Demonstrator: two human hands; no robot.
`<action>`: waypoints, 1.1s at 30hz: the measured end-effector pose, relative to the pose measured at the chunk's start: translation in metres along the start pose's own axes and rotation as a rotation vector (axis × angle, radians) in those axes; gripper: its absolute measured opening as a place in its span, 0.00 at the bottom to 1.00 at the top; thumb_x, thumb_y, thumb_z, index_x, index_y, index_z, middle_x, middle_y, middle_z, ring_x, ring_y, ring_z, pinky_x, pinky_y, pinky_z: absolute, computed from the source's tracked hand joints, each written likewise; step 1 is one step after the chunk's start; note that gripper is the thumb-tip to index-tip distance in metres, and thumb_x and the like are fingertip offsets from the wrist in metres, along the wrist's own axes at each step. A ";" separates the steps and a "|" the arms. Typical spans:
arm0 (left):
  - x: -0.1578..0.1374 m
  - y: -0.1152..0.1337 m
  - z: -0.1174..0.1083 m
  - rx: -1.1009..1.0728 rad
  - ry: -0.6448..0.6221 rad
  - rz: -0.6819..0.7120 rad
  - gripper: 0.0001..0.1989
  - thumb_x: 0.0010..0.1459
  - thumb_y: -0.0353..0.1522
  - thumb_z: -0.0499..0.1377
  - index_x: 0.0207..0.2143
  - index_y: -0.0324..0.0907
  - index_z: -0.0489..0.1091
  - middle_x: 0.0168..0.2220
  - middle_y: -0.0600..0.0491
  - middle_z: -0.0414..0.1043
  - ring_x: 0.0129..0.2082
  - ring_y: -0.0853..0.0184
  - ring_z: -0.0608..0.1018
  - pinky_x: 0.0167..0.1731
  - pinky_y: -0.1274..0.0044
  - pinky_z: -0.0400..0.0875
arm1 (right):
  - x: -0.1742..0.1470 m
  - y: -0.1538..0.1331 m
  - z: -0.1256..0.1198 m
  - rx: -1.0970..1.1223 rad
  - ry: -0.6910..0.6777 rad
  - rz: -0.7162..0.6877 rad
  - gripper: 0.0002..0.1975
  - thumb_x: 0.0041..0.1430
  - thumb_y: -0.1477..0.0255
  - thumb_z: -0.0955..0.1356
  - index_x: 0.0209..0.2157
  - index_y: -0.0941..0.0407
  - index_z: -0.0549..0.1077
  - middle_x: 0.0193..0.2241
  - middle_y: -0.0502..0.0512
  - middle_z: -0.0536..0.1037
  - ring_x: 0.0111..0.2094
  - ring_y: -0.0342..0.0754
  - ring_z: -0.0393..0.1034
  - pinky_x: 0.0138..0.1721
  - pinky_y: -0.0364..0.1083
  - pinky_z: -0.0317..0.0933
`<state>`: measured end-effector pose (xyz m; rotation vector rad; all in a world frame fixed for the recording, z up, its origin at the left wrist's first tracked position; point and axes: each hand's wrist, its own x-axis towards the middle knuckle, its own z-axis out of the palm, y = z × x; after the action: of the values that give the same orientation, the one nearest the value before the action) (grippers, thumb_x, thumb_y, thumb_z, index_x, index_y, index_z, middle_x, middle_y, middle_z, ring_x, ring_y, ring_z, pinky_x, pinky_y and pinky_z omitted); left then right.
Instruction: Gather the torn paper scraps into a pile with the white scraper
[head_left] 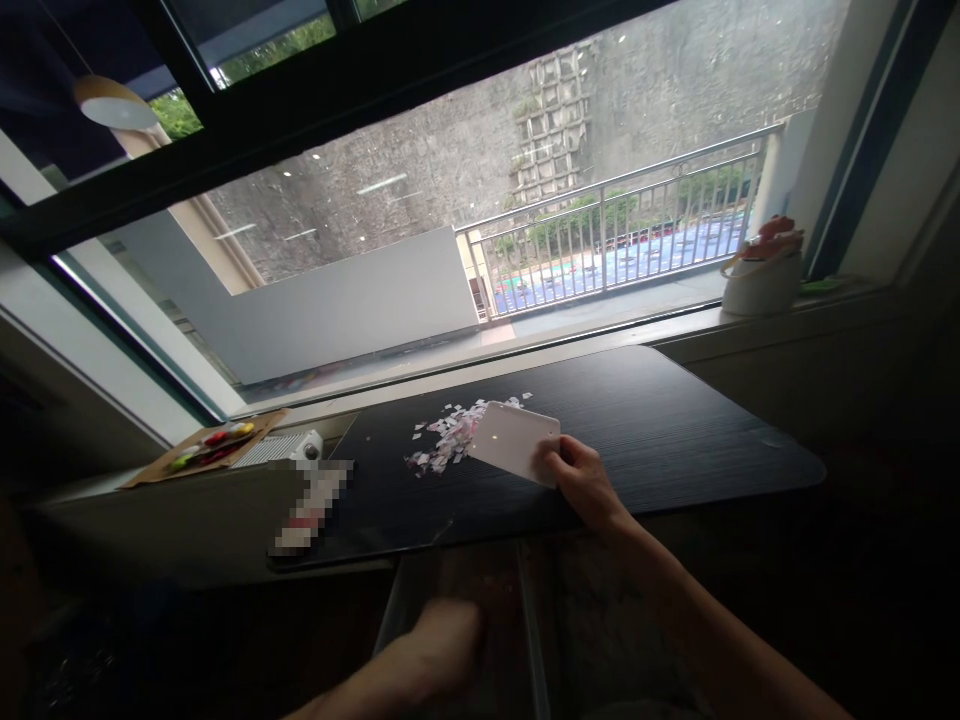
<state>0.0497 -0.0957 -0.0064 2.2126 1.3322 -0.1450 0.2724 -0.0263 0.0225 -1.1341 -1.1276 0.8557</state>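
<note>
My right hand [583,480] is closed on the near right corner of a pale, flat, rectangular plastic sheet [514,440]. The sheet is tilted above the black tabletop [645,420] and covers part of a heap of small white and pinkish paper scraps [442,445]. Lower down, below the table's front edge, my left hand [446,635] reaches over or into a see-through bin [531,630]. Motion smears that hand, so its fingers and anything in them cannot be made out. The bin's contents are dark and unclear.
A pixelated object [315,508] lies at the table's left end. Beyond it are a white ribbed box [281,448] and a brown sheet [202,450] with colourful items. A white pot [761,280] with something orange on top stands on the sill at right. A large window [420,240] rises behind.
</note>
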 end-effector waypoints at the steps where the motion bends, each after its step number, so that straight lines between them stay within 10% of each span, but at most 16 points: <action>1: -0.003 -0.001 -0.011 -0.003 -0.017 -0.032 0.11 0.58 0.36 0.58 0.41 0.39 0.69 0.40 0.52 0.72 0.37 0.67 0.76 0.37 0.70 0.73 | 0.000 0.000 0.000 0.001 0.002 -0.001 0.14 0.52 0.61 0.65 0.27 0.59 0.71 0.23 0.50 0.71 0.25 0.45 0.64 0.27 0.43 0.59; 12: -0.017 0.007 -0.050 -0.623 0.113 -0.118 0.11 0.41 0.28 0.54 0.28 0.37 0.73 0.27 0.56 0.76 0.31 0.67 0.76 0.32 0.78 0.66 | 0.002 0.004 0.000 0.015 -0.008 -0.003 0.12 0.51 0.64 0.66 0.27 0.59 0.72 0.23 0.50 0.72 0.26 0.46 0.65 0.27 0.44 0.59; 23: -0.019 0.005 -0.063 -0.466 0.257 -0.091 0.11 0.48 0.37 0.54 0.25 0.38 0.71 0.22 0.57 0.70 0.27 0.69 0.72 0.28 0.78 0.63 | -0.001 -0.003 0.000 0.038 -0.018 -0.007 0.16 0.51 0.60 0.65 0.27 0.59 0.72 0.23 0.51 0.72 0.26 0.46 0.65 0.27 0.44 0.59; 33: -0.023 0.010 -0.062 -0.554 0.111 -0.058 0.17 0.46 0.34 0.56 0.38 0.38 0.74 0.37 0.51 0.78 0.40 0.63 0.76 0.41 0.76 0.66 | 0.002 0.000 0.001 0.037 -0.017 0.008 0.13 0.50 0.62 0.66 0.26 0.59 0.72 0.23 0.51 0.71 0.26 0.46 0.64 0.26 0.44 0.58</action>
<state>0.0349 -0.0865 0.0581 1.7327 1.3020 0.2982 0.2721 -0.0242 0.0230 -1.1026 -1.1175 0.8904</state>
